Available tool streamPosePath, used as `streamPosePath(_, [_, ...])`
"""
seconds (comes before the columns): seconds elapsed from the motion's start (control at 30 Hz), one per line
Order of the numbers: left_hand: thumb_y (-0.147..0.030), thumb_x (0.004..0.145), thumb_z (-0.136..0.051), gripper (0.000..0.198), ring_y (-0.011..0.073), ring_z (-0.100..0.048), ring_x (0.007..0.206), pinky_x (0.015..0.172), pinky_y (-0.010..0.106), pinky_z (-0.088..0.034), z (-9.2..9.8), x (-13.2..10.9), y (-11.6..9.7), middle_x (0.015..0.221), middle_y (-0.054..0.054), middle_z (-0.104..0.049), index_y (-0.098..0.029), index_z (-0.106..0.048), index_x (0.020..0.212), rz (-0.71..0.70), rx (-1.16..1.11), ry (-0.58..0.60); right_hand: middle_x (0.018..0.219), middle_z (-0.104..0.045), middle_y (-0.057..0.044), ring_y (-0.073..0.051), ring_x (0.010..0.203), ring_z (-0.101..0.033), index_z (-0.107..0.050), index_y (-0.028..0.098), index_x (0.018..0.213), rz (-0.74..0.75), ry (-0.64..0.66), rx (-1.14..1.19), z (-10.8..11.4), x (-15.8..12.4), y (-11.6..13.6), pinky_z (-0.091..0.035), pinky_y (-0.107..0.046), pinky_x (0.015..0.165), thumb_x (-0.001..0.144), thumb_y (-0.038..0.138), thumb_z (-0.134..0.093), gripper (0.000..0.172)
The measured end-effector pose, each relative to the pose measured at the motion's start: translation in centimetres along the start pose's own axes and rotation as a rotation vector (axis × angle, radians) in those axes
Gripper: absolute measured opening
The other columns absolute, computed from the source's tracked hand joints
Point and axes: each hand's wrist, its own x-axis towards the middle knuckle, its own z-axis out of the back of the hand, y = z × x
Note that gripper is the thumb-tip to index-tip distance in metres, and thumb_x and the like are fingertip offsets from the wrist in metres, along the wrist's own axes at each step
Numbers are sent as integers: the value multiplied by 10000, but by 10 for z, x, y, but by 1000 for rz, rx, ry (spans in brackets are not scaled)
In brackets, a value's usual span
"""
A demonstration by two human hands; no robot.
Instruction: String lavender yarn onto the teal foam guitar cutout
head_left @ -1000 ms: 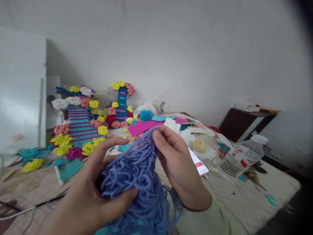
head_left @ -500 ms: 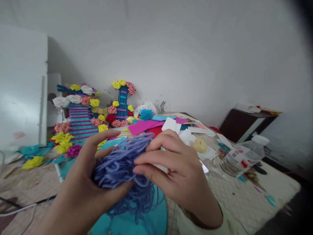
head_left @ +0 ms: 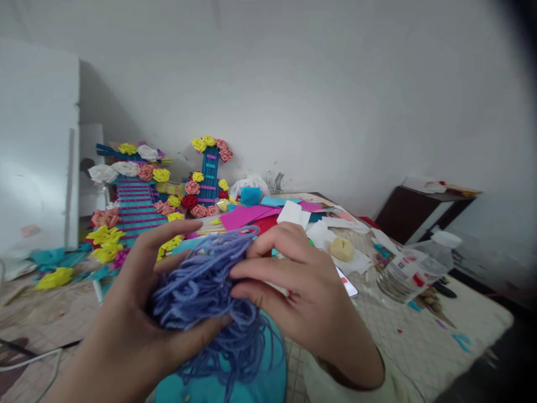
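Blue-violet yarn (head_left: 188, 296) makes a loose, tangled bundle at the lower centre of the frame, and both hands are on it. The left hand (head_left: 130, 313) comes from the lower left; its grip is rather wide and holds the bundle from the left side, with the thumb lying across the front of the strands and the index finger stretched above them. The right hand (head_left: 302, 285) comes from the lower right, with a pale sleeve (head_left: 356, 386) at the wrist; its grip is narrow, with the thumb and fingers pinching strands at the right side of the bundle. Several loops hang below the hands, in front of a turquoise piece (head_left: 274, 372) with a rounded edge at the bottom centre; whether they touch it, I cannot tell.

At the middle left stands a blue panel (head_left: 138, 212) with purple strips, decorated with white, yellow and pink flowers. A narrower panel (head_left: 210, 173), also flowered, stands to its right. Magenta paper (head_left: 239, 217) lies at the centre on the counter (head_left: 377, 330). Just beside the right hand, a phone (head_left: 349, 286) is partly hidden, and near it a yellowish lump (head_left: 342, 249) rests on white paper. A clear bottle (head_left: 413, 268) with a white cap is at the right.
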Motion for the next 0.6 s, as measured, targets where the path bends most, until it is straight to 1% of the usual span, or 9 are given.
streamPosePath(0.1, [-267, 410, -773, 658, 186, -658, 717, 528, 179, -553, 1, -1, 2, 916, -51, -645, -425, -571, 1016, -32, 51, -4, 809, -582, -17, -136, 778, -527, -660, 171, 867, 10, 40, 22, 0, 0, -1, -394, -331, 739, 794, 199, -626, 85])
streamPosePath(0.17, [-299, 459, -757, 638, 193, -664, 742, 527, 179, -559, 3, -1, 4, 923, -46, -654, -423, -557, 1051, -68, 64, 4, 820, -584, -18, -135, 788, -528, -660, 168, 868, 4, 58, 43, 0, 1, -1, -393, -330, 754, 792, 218, -630, 95])
streamPosePath(0.23, [-302, 511, -745, 653, 200, -672, 747, 532, 202, -574, 6, 1, 9, 927, -38, -662, -420, -519, 1112, -160, 69, 65, 828, -580, -17, -132, 803, -528, -665, 161, 870, -11, 75, 66, 1, 1, -1, -391, -319, 768, 779, 226, -646, 113])
streamPosePath(0.3, [-271, 544, -744, 708, 198, -676, 748, 534, 218, -584, 10, 3, 14, 952, -34, -655, -424, -461, 1175, -259, 104, 165, 837, -575, -15, -122, 814, -527, -670, 151, 874, -21, 96, 97, 1, 0, 0, -390, -296, 776, 769, 216, -658, 125])
streamPosePath(0.33, [-259, 554, -745, 737, 196, -675, 767, 546, 221, -589, 12, 4, 16, 987, -32, -643, -428, -432, 1199, -298, 130, 207, 842, -573, -13, -116, 819, -525, -672, 144, 876, -24, 106, 113, 1, 0, 0, -389, -283, 778, 764, 210, -662, 130])
streamPosePath(0.4, [-259, 581, -738, 755, 194, -669, 817, 574, 216, -593, 15, 5, 19, 1059, -29, -611, -437, -391, 1227, -344, 167, 256, 851, -569, -10, -105, 824, -522, -674, 134, 882, -37, 125, 142, 1, 0, 1, -387, -259, 786, 755, 198, -671, 142])
streamPosePath(0.5, [-280, 606, -730, 748, 185, -668, 831, 580, 197, -590, 14, 3, 19, 1098, -32, -590, -459, -367, 1234, -349, 169, 297, 845, -563, -1, -94, 824, -520, -676, 132, 874, -70, 151, 174, 2, 1, 1, -380, -239, 808, 736, 192, -688, 151])
streamPosePath(0.57, [-293, 564, -765, 768, 186, -662, 849, 603, 195, -588, 12, -1, 16, 1108, -47, -584, -486, -386, 1203, -297, 171, 278, 836, -560, 4, -87, 817, -522, -677, 131, 861, -91, 170, 196, 3, 1, 2, -379, -227, 816, 726, 181, -694, 145])
streamPosePath(0.6, [-328, 526, -788, 784, 193, -657, 868, 622, 203, -589, 12, -4, 14, 1113, -52, -581, -495, -398, 1186, -243, 161, 262, 838, -560, 6, -84, 818, -523, -676, 130, 861, -99, 173, 207, 3, 1, 2, -380, -220, 817, 724, 178, -696, 147])
